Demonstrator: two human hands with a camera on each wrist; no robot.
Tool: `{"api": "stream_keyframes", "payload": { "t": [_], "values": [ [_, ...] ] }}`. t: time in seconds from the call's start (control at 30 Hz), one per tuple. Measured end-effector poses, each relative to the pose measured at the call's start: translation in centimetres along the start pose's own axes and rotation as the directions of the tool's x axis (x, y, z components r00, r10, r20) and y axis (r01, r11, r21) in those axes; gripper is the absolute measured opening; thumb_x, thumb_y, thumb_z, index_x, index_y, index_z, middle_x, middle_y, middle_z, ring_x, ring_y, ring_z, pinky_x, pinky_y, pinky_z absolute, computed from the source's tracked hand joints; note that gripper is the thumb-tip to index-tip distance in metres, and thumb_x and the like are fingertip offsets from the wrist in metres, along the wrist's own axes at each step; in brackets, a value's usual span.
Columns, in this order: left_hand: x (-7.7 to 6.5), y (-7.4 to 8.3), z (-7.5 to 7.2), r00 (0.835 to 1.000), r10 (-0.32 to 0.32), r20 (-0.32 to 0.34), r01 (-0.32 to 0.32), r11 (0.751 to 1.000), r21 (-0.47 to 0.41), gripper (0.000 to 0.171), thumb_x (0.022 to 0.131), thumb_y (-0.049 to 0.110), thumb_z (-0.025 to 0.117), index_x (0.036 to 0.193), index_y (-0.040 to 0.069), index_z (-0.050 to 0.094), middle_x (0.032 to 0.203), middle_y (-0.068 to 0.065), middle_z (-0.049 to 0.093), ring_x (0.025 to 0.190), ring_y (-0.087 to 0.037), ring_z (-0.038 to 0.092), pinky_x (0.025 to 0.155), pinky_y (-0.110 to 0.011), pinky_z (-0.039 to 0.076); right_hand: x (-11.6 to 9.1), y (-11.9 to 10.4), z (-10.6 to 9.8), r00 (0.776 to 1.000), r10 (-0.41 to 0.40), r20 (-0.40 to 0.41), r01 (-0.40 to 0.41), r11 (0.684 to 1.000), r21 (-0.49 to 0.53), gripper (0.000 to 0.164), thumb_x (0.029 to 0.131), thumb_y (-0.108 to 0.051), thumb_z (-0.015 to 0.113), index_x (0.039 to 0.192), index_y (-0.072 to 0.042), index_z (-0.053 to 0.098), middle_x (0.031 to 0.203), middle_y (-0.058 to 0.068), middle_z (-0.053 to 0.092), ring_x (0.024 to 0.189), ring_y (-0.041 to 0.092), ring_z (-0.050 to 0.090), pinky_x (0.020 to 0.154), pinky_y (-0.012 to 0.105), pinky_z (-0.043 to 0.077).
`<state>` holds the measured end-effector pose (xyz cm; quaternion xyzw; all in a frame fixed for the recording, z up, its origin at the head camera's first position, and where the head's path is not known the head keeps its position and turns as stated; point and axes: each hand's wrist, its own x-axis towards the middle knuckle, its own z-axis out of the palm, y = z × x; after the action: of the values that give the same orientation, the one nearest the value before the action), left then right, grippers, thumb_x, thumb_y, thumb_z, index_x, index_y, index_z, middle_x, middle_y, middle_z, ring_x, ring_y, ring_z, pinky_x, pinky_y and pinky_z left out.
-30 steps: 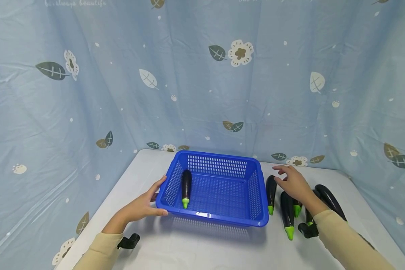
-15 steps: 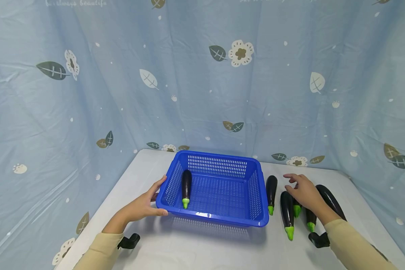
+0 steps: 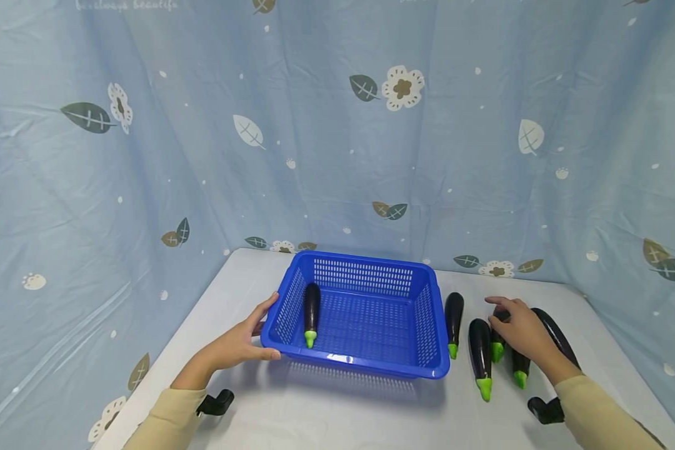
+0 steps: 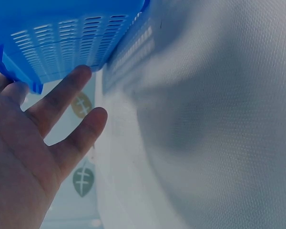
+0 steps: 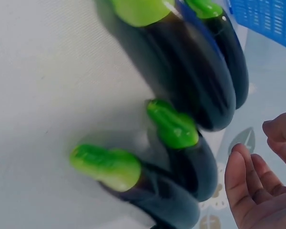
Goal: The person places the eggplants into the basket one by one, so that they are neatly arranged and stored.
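- Now I'm moving the right hand (image 3: 520, 328) away from the blue basket (image 3: 349, 359), fingers loosely parted, holding nothing.
- Left hand (image 3: 232, 344) is gripping the basket's rim; one eggplant (image 3: 312, 309) is lying inside.
- My reach is seemingly favouring the loose eggplants (image 3: 479, 347) on the desk (image 3: 315, 419).

Eggplant (image 3: 312, 309) in basket (image 3: 365, 328), other eggplants (image 3: 479, 350) at right, curtain (image 3: 315, 181) behind

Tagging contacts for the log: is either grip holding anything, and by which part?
Left grip: the blue basket, by the rim at its near-left corner. Right grip: nothing held; it hovers by the eggplants.
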<state>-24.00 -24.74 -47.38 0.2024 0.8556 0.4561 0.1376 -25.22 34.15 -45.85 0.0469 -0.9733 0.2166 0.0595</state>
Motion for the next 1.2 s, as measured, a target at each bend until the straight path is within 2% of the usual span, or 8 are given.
{"api": "stream_keyframes", "payload": {
  "t": [0.1, 0.3, 0.5, 0.77, 0.87, 1.2],
  "values": [
    [0.1, 0.0, 0.0, 1.0, -0.006, 0.0, 0.006, 1.0, 0.0, 0.116, 0.083, 0.03, 0.085, 0.165, 0.03, 0.002, 0.165, -0.026, 0.015, 0.138, -0.053, 0.042, 0.104, -0.069, 0.04, -0.4, 0.7, -0.2, 1.0, -0.002, -0.007, 0.002, 1.0, -0.009, 0.044, 0.095, -0.013, 0.067, 0.134, 0.003, 0.058, 0.115, 0.032, 0.059, 0.085, 0.033, 0.062, 0.069, 0.051, 0.053],
    [0.1, 0.1, 0.0, 1.0, -0.012, -0.002, 0.012, 1.0, 0.003, 0.116, 0.083, 0.031, 0.085, 0.165, 0.029, 0.002, 0.166, -0.026, 0.015, 0.138, -0.053, 0.041, 0.104, -0.069, 0.04, -1.1, 2.2, -0.5, 1.0, 0.023, -0.018, -0.023, 1.0, -0.02, 0.044, 0.095, -0.014, 0.066, 0.134, 0.006, 0.057, 0.116, 0.034, 0.059, 0.093, 0.042, 0.062, 0.075, 0.058, 0.052],
    [0.0, 0.2, 0.0, 1.0, -0.008, -0.001, 0.008, 1.0, -0.004, 0.117, 0.082, 0.03, 0.086, 0.165, 0.03, 0.002, 0.166, -0.026, 0.015, 0.138, -0.053, 0.041, 0.104, -0.068, 0.041, -2.1, 3.6, -0.4, 0.999, 0.041, -0.033, -0.041, 0.999, -0.003, 0.043, 0.095, -0.013, 0.064, 0.133, 0.007, 0.057, 0.119, 0.037, 0.054, 0.091, 0.042, 0.063, 0.069, 0.053, 0.054],
    [0.0, 0.4, 0.0, 1.0, 0.003, 0.003, -0.003, 1.0, -0.009, 0.117, 0.083, 0.031, 0.085, 0.165, 0.029, 0.002, 0.165, -0.027, 0.017, 0.137, -0.052, 0.042, 0.104, -0.068, 0.041, -2.7, 4.5, -0.5, 0.992, 0.109, -0.064, -0.111, 0.993, -0.032, 0.042, 0.095, -0.015, 0.064, 0.129, 0.009, 0.058, 0.119, 0.039, 0.049, 0.089, 0.042, 0.06, 0.069, 0.055, 0.05],
    [0.0, 0.4, 0.0, 1.0, -0.001, 0.003, 0.001, 1.0, -0.009, 0.116, 0.083, 0.032, 0.085, 0.165, 0.029, 0.002, 0.164, -0.027, 0.018, 0.137, -0.052, 0.042, 0.104, -0.068, 0.041, -2.7, 4.9, -0.4, 0.99, 0.127, -0.062, -0.13, 0.991, -0.043, 0.044, 0.095, -0.017, 0.064, 0.129, 0.01, 0.058, 0.119, 0.041, 0.048, 0.09, 0.043, 0.058, 0.073, 0.059, 0.048],
    [0.0, 0.4, 0.0, 1.0, -0.007, 0.009, 0.007, 1.0, -0.01, 0.116, 0.083, 0.031, 0.085, 0.165, 0.029, 0.002, 0.164, -0.027, 0.018, 0.137, -0.051, 0.043, 0.104, -0.069, 0.039, -3.1, 5.4, -0.4, 0.985, 0.173, 0.01, -0.173, 0.984, -0.047, 0.058, 0.096, -0.028, 0.065, 0.138, 0.01, 0.049, 0.128, 0.052, 0.036, 0.114, 0.067, 0.043, 0.088, 0.075, 0.041]
  ]
}}
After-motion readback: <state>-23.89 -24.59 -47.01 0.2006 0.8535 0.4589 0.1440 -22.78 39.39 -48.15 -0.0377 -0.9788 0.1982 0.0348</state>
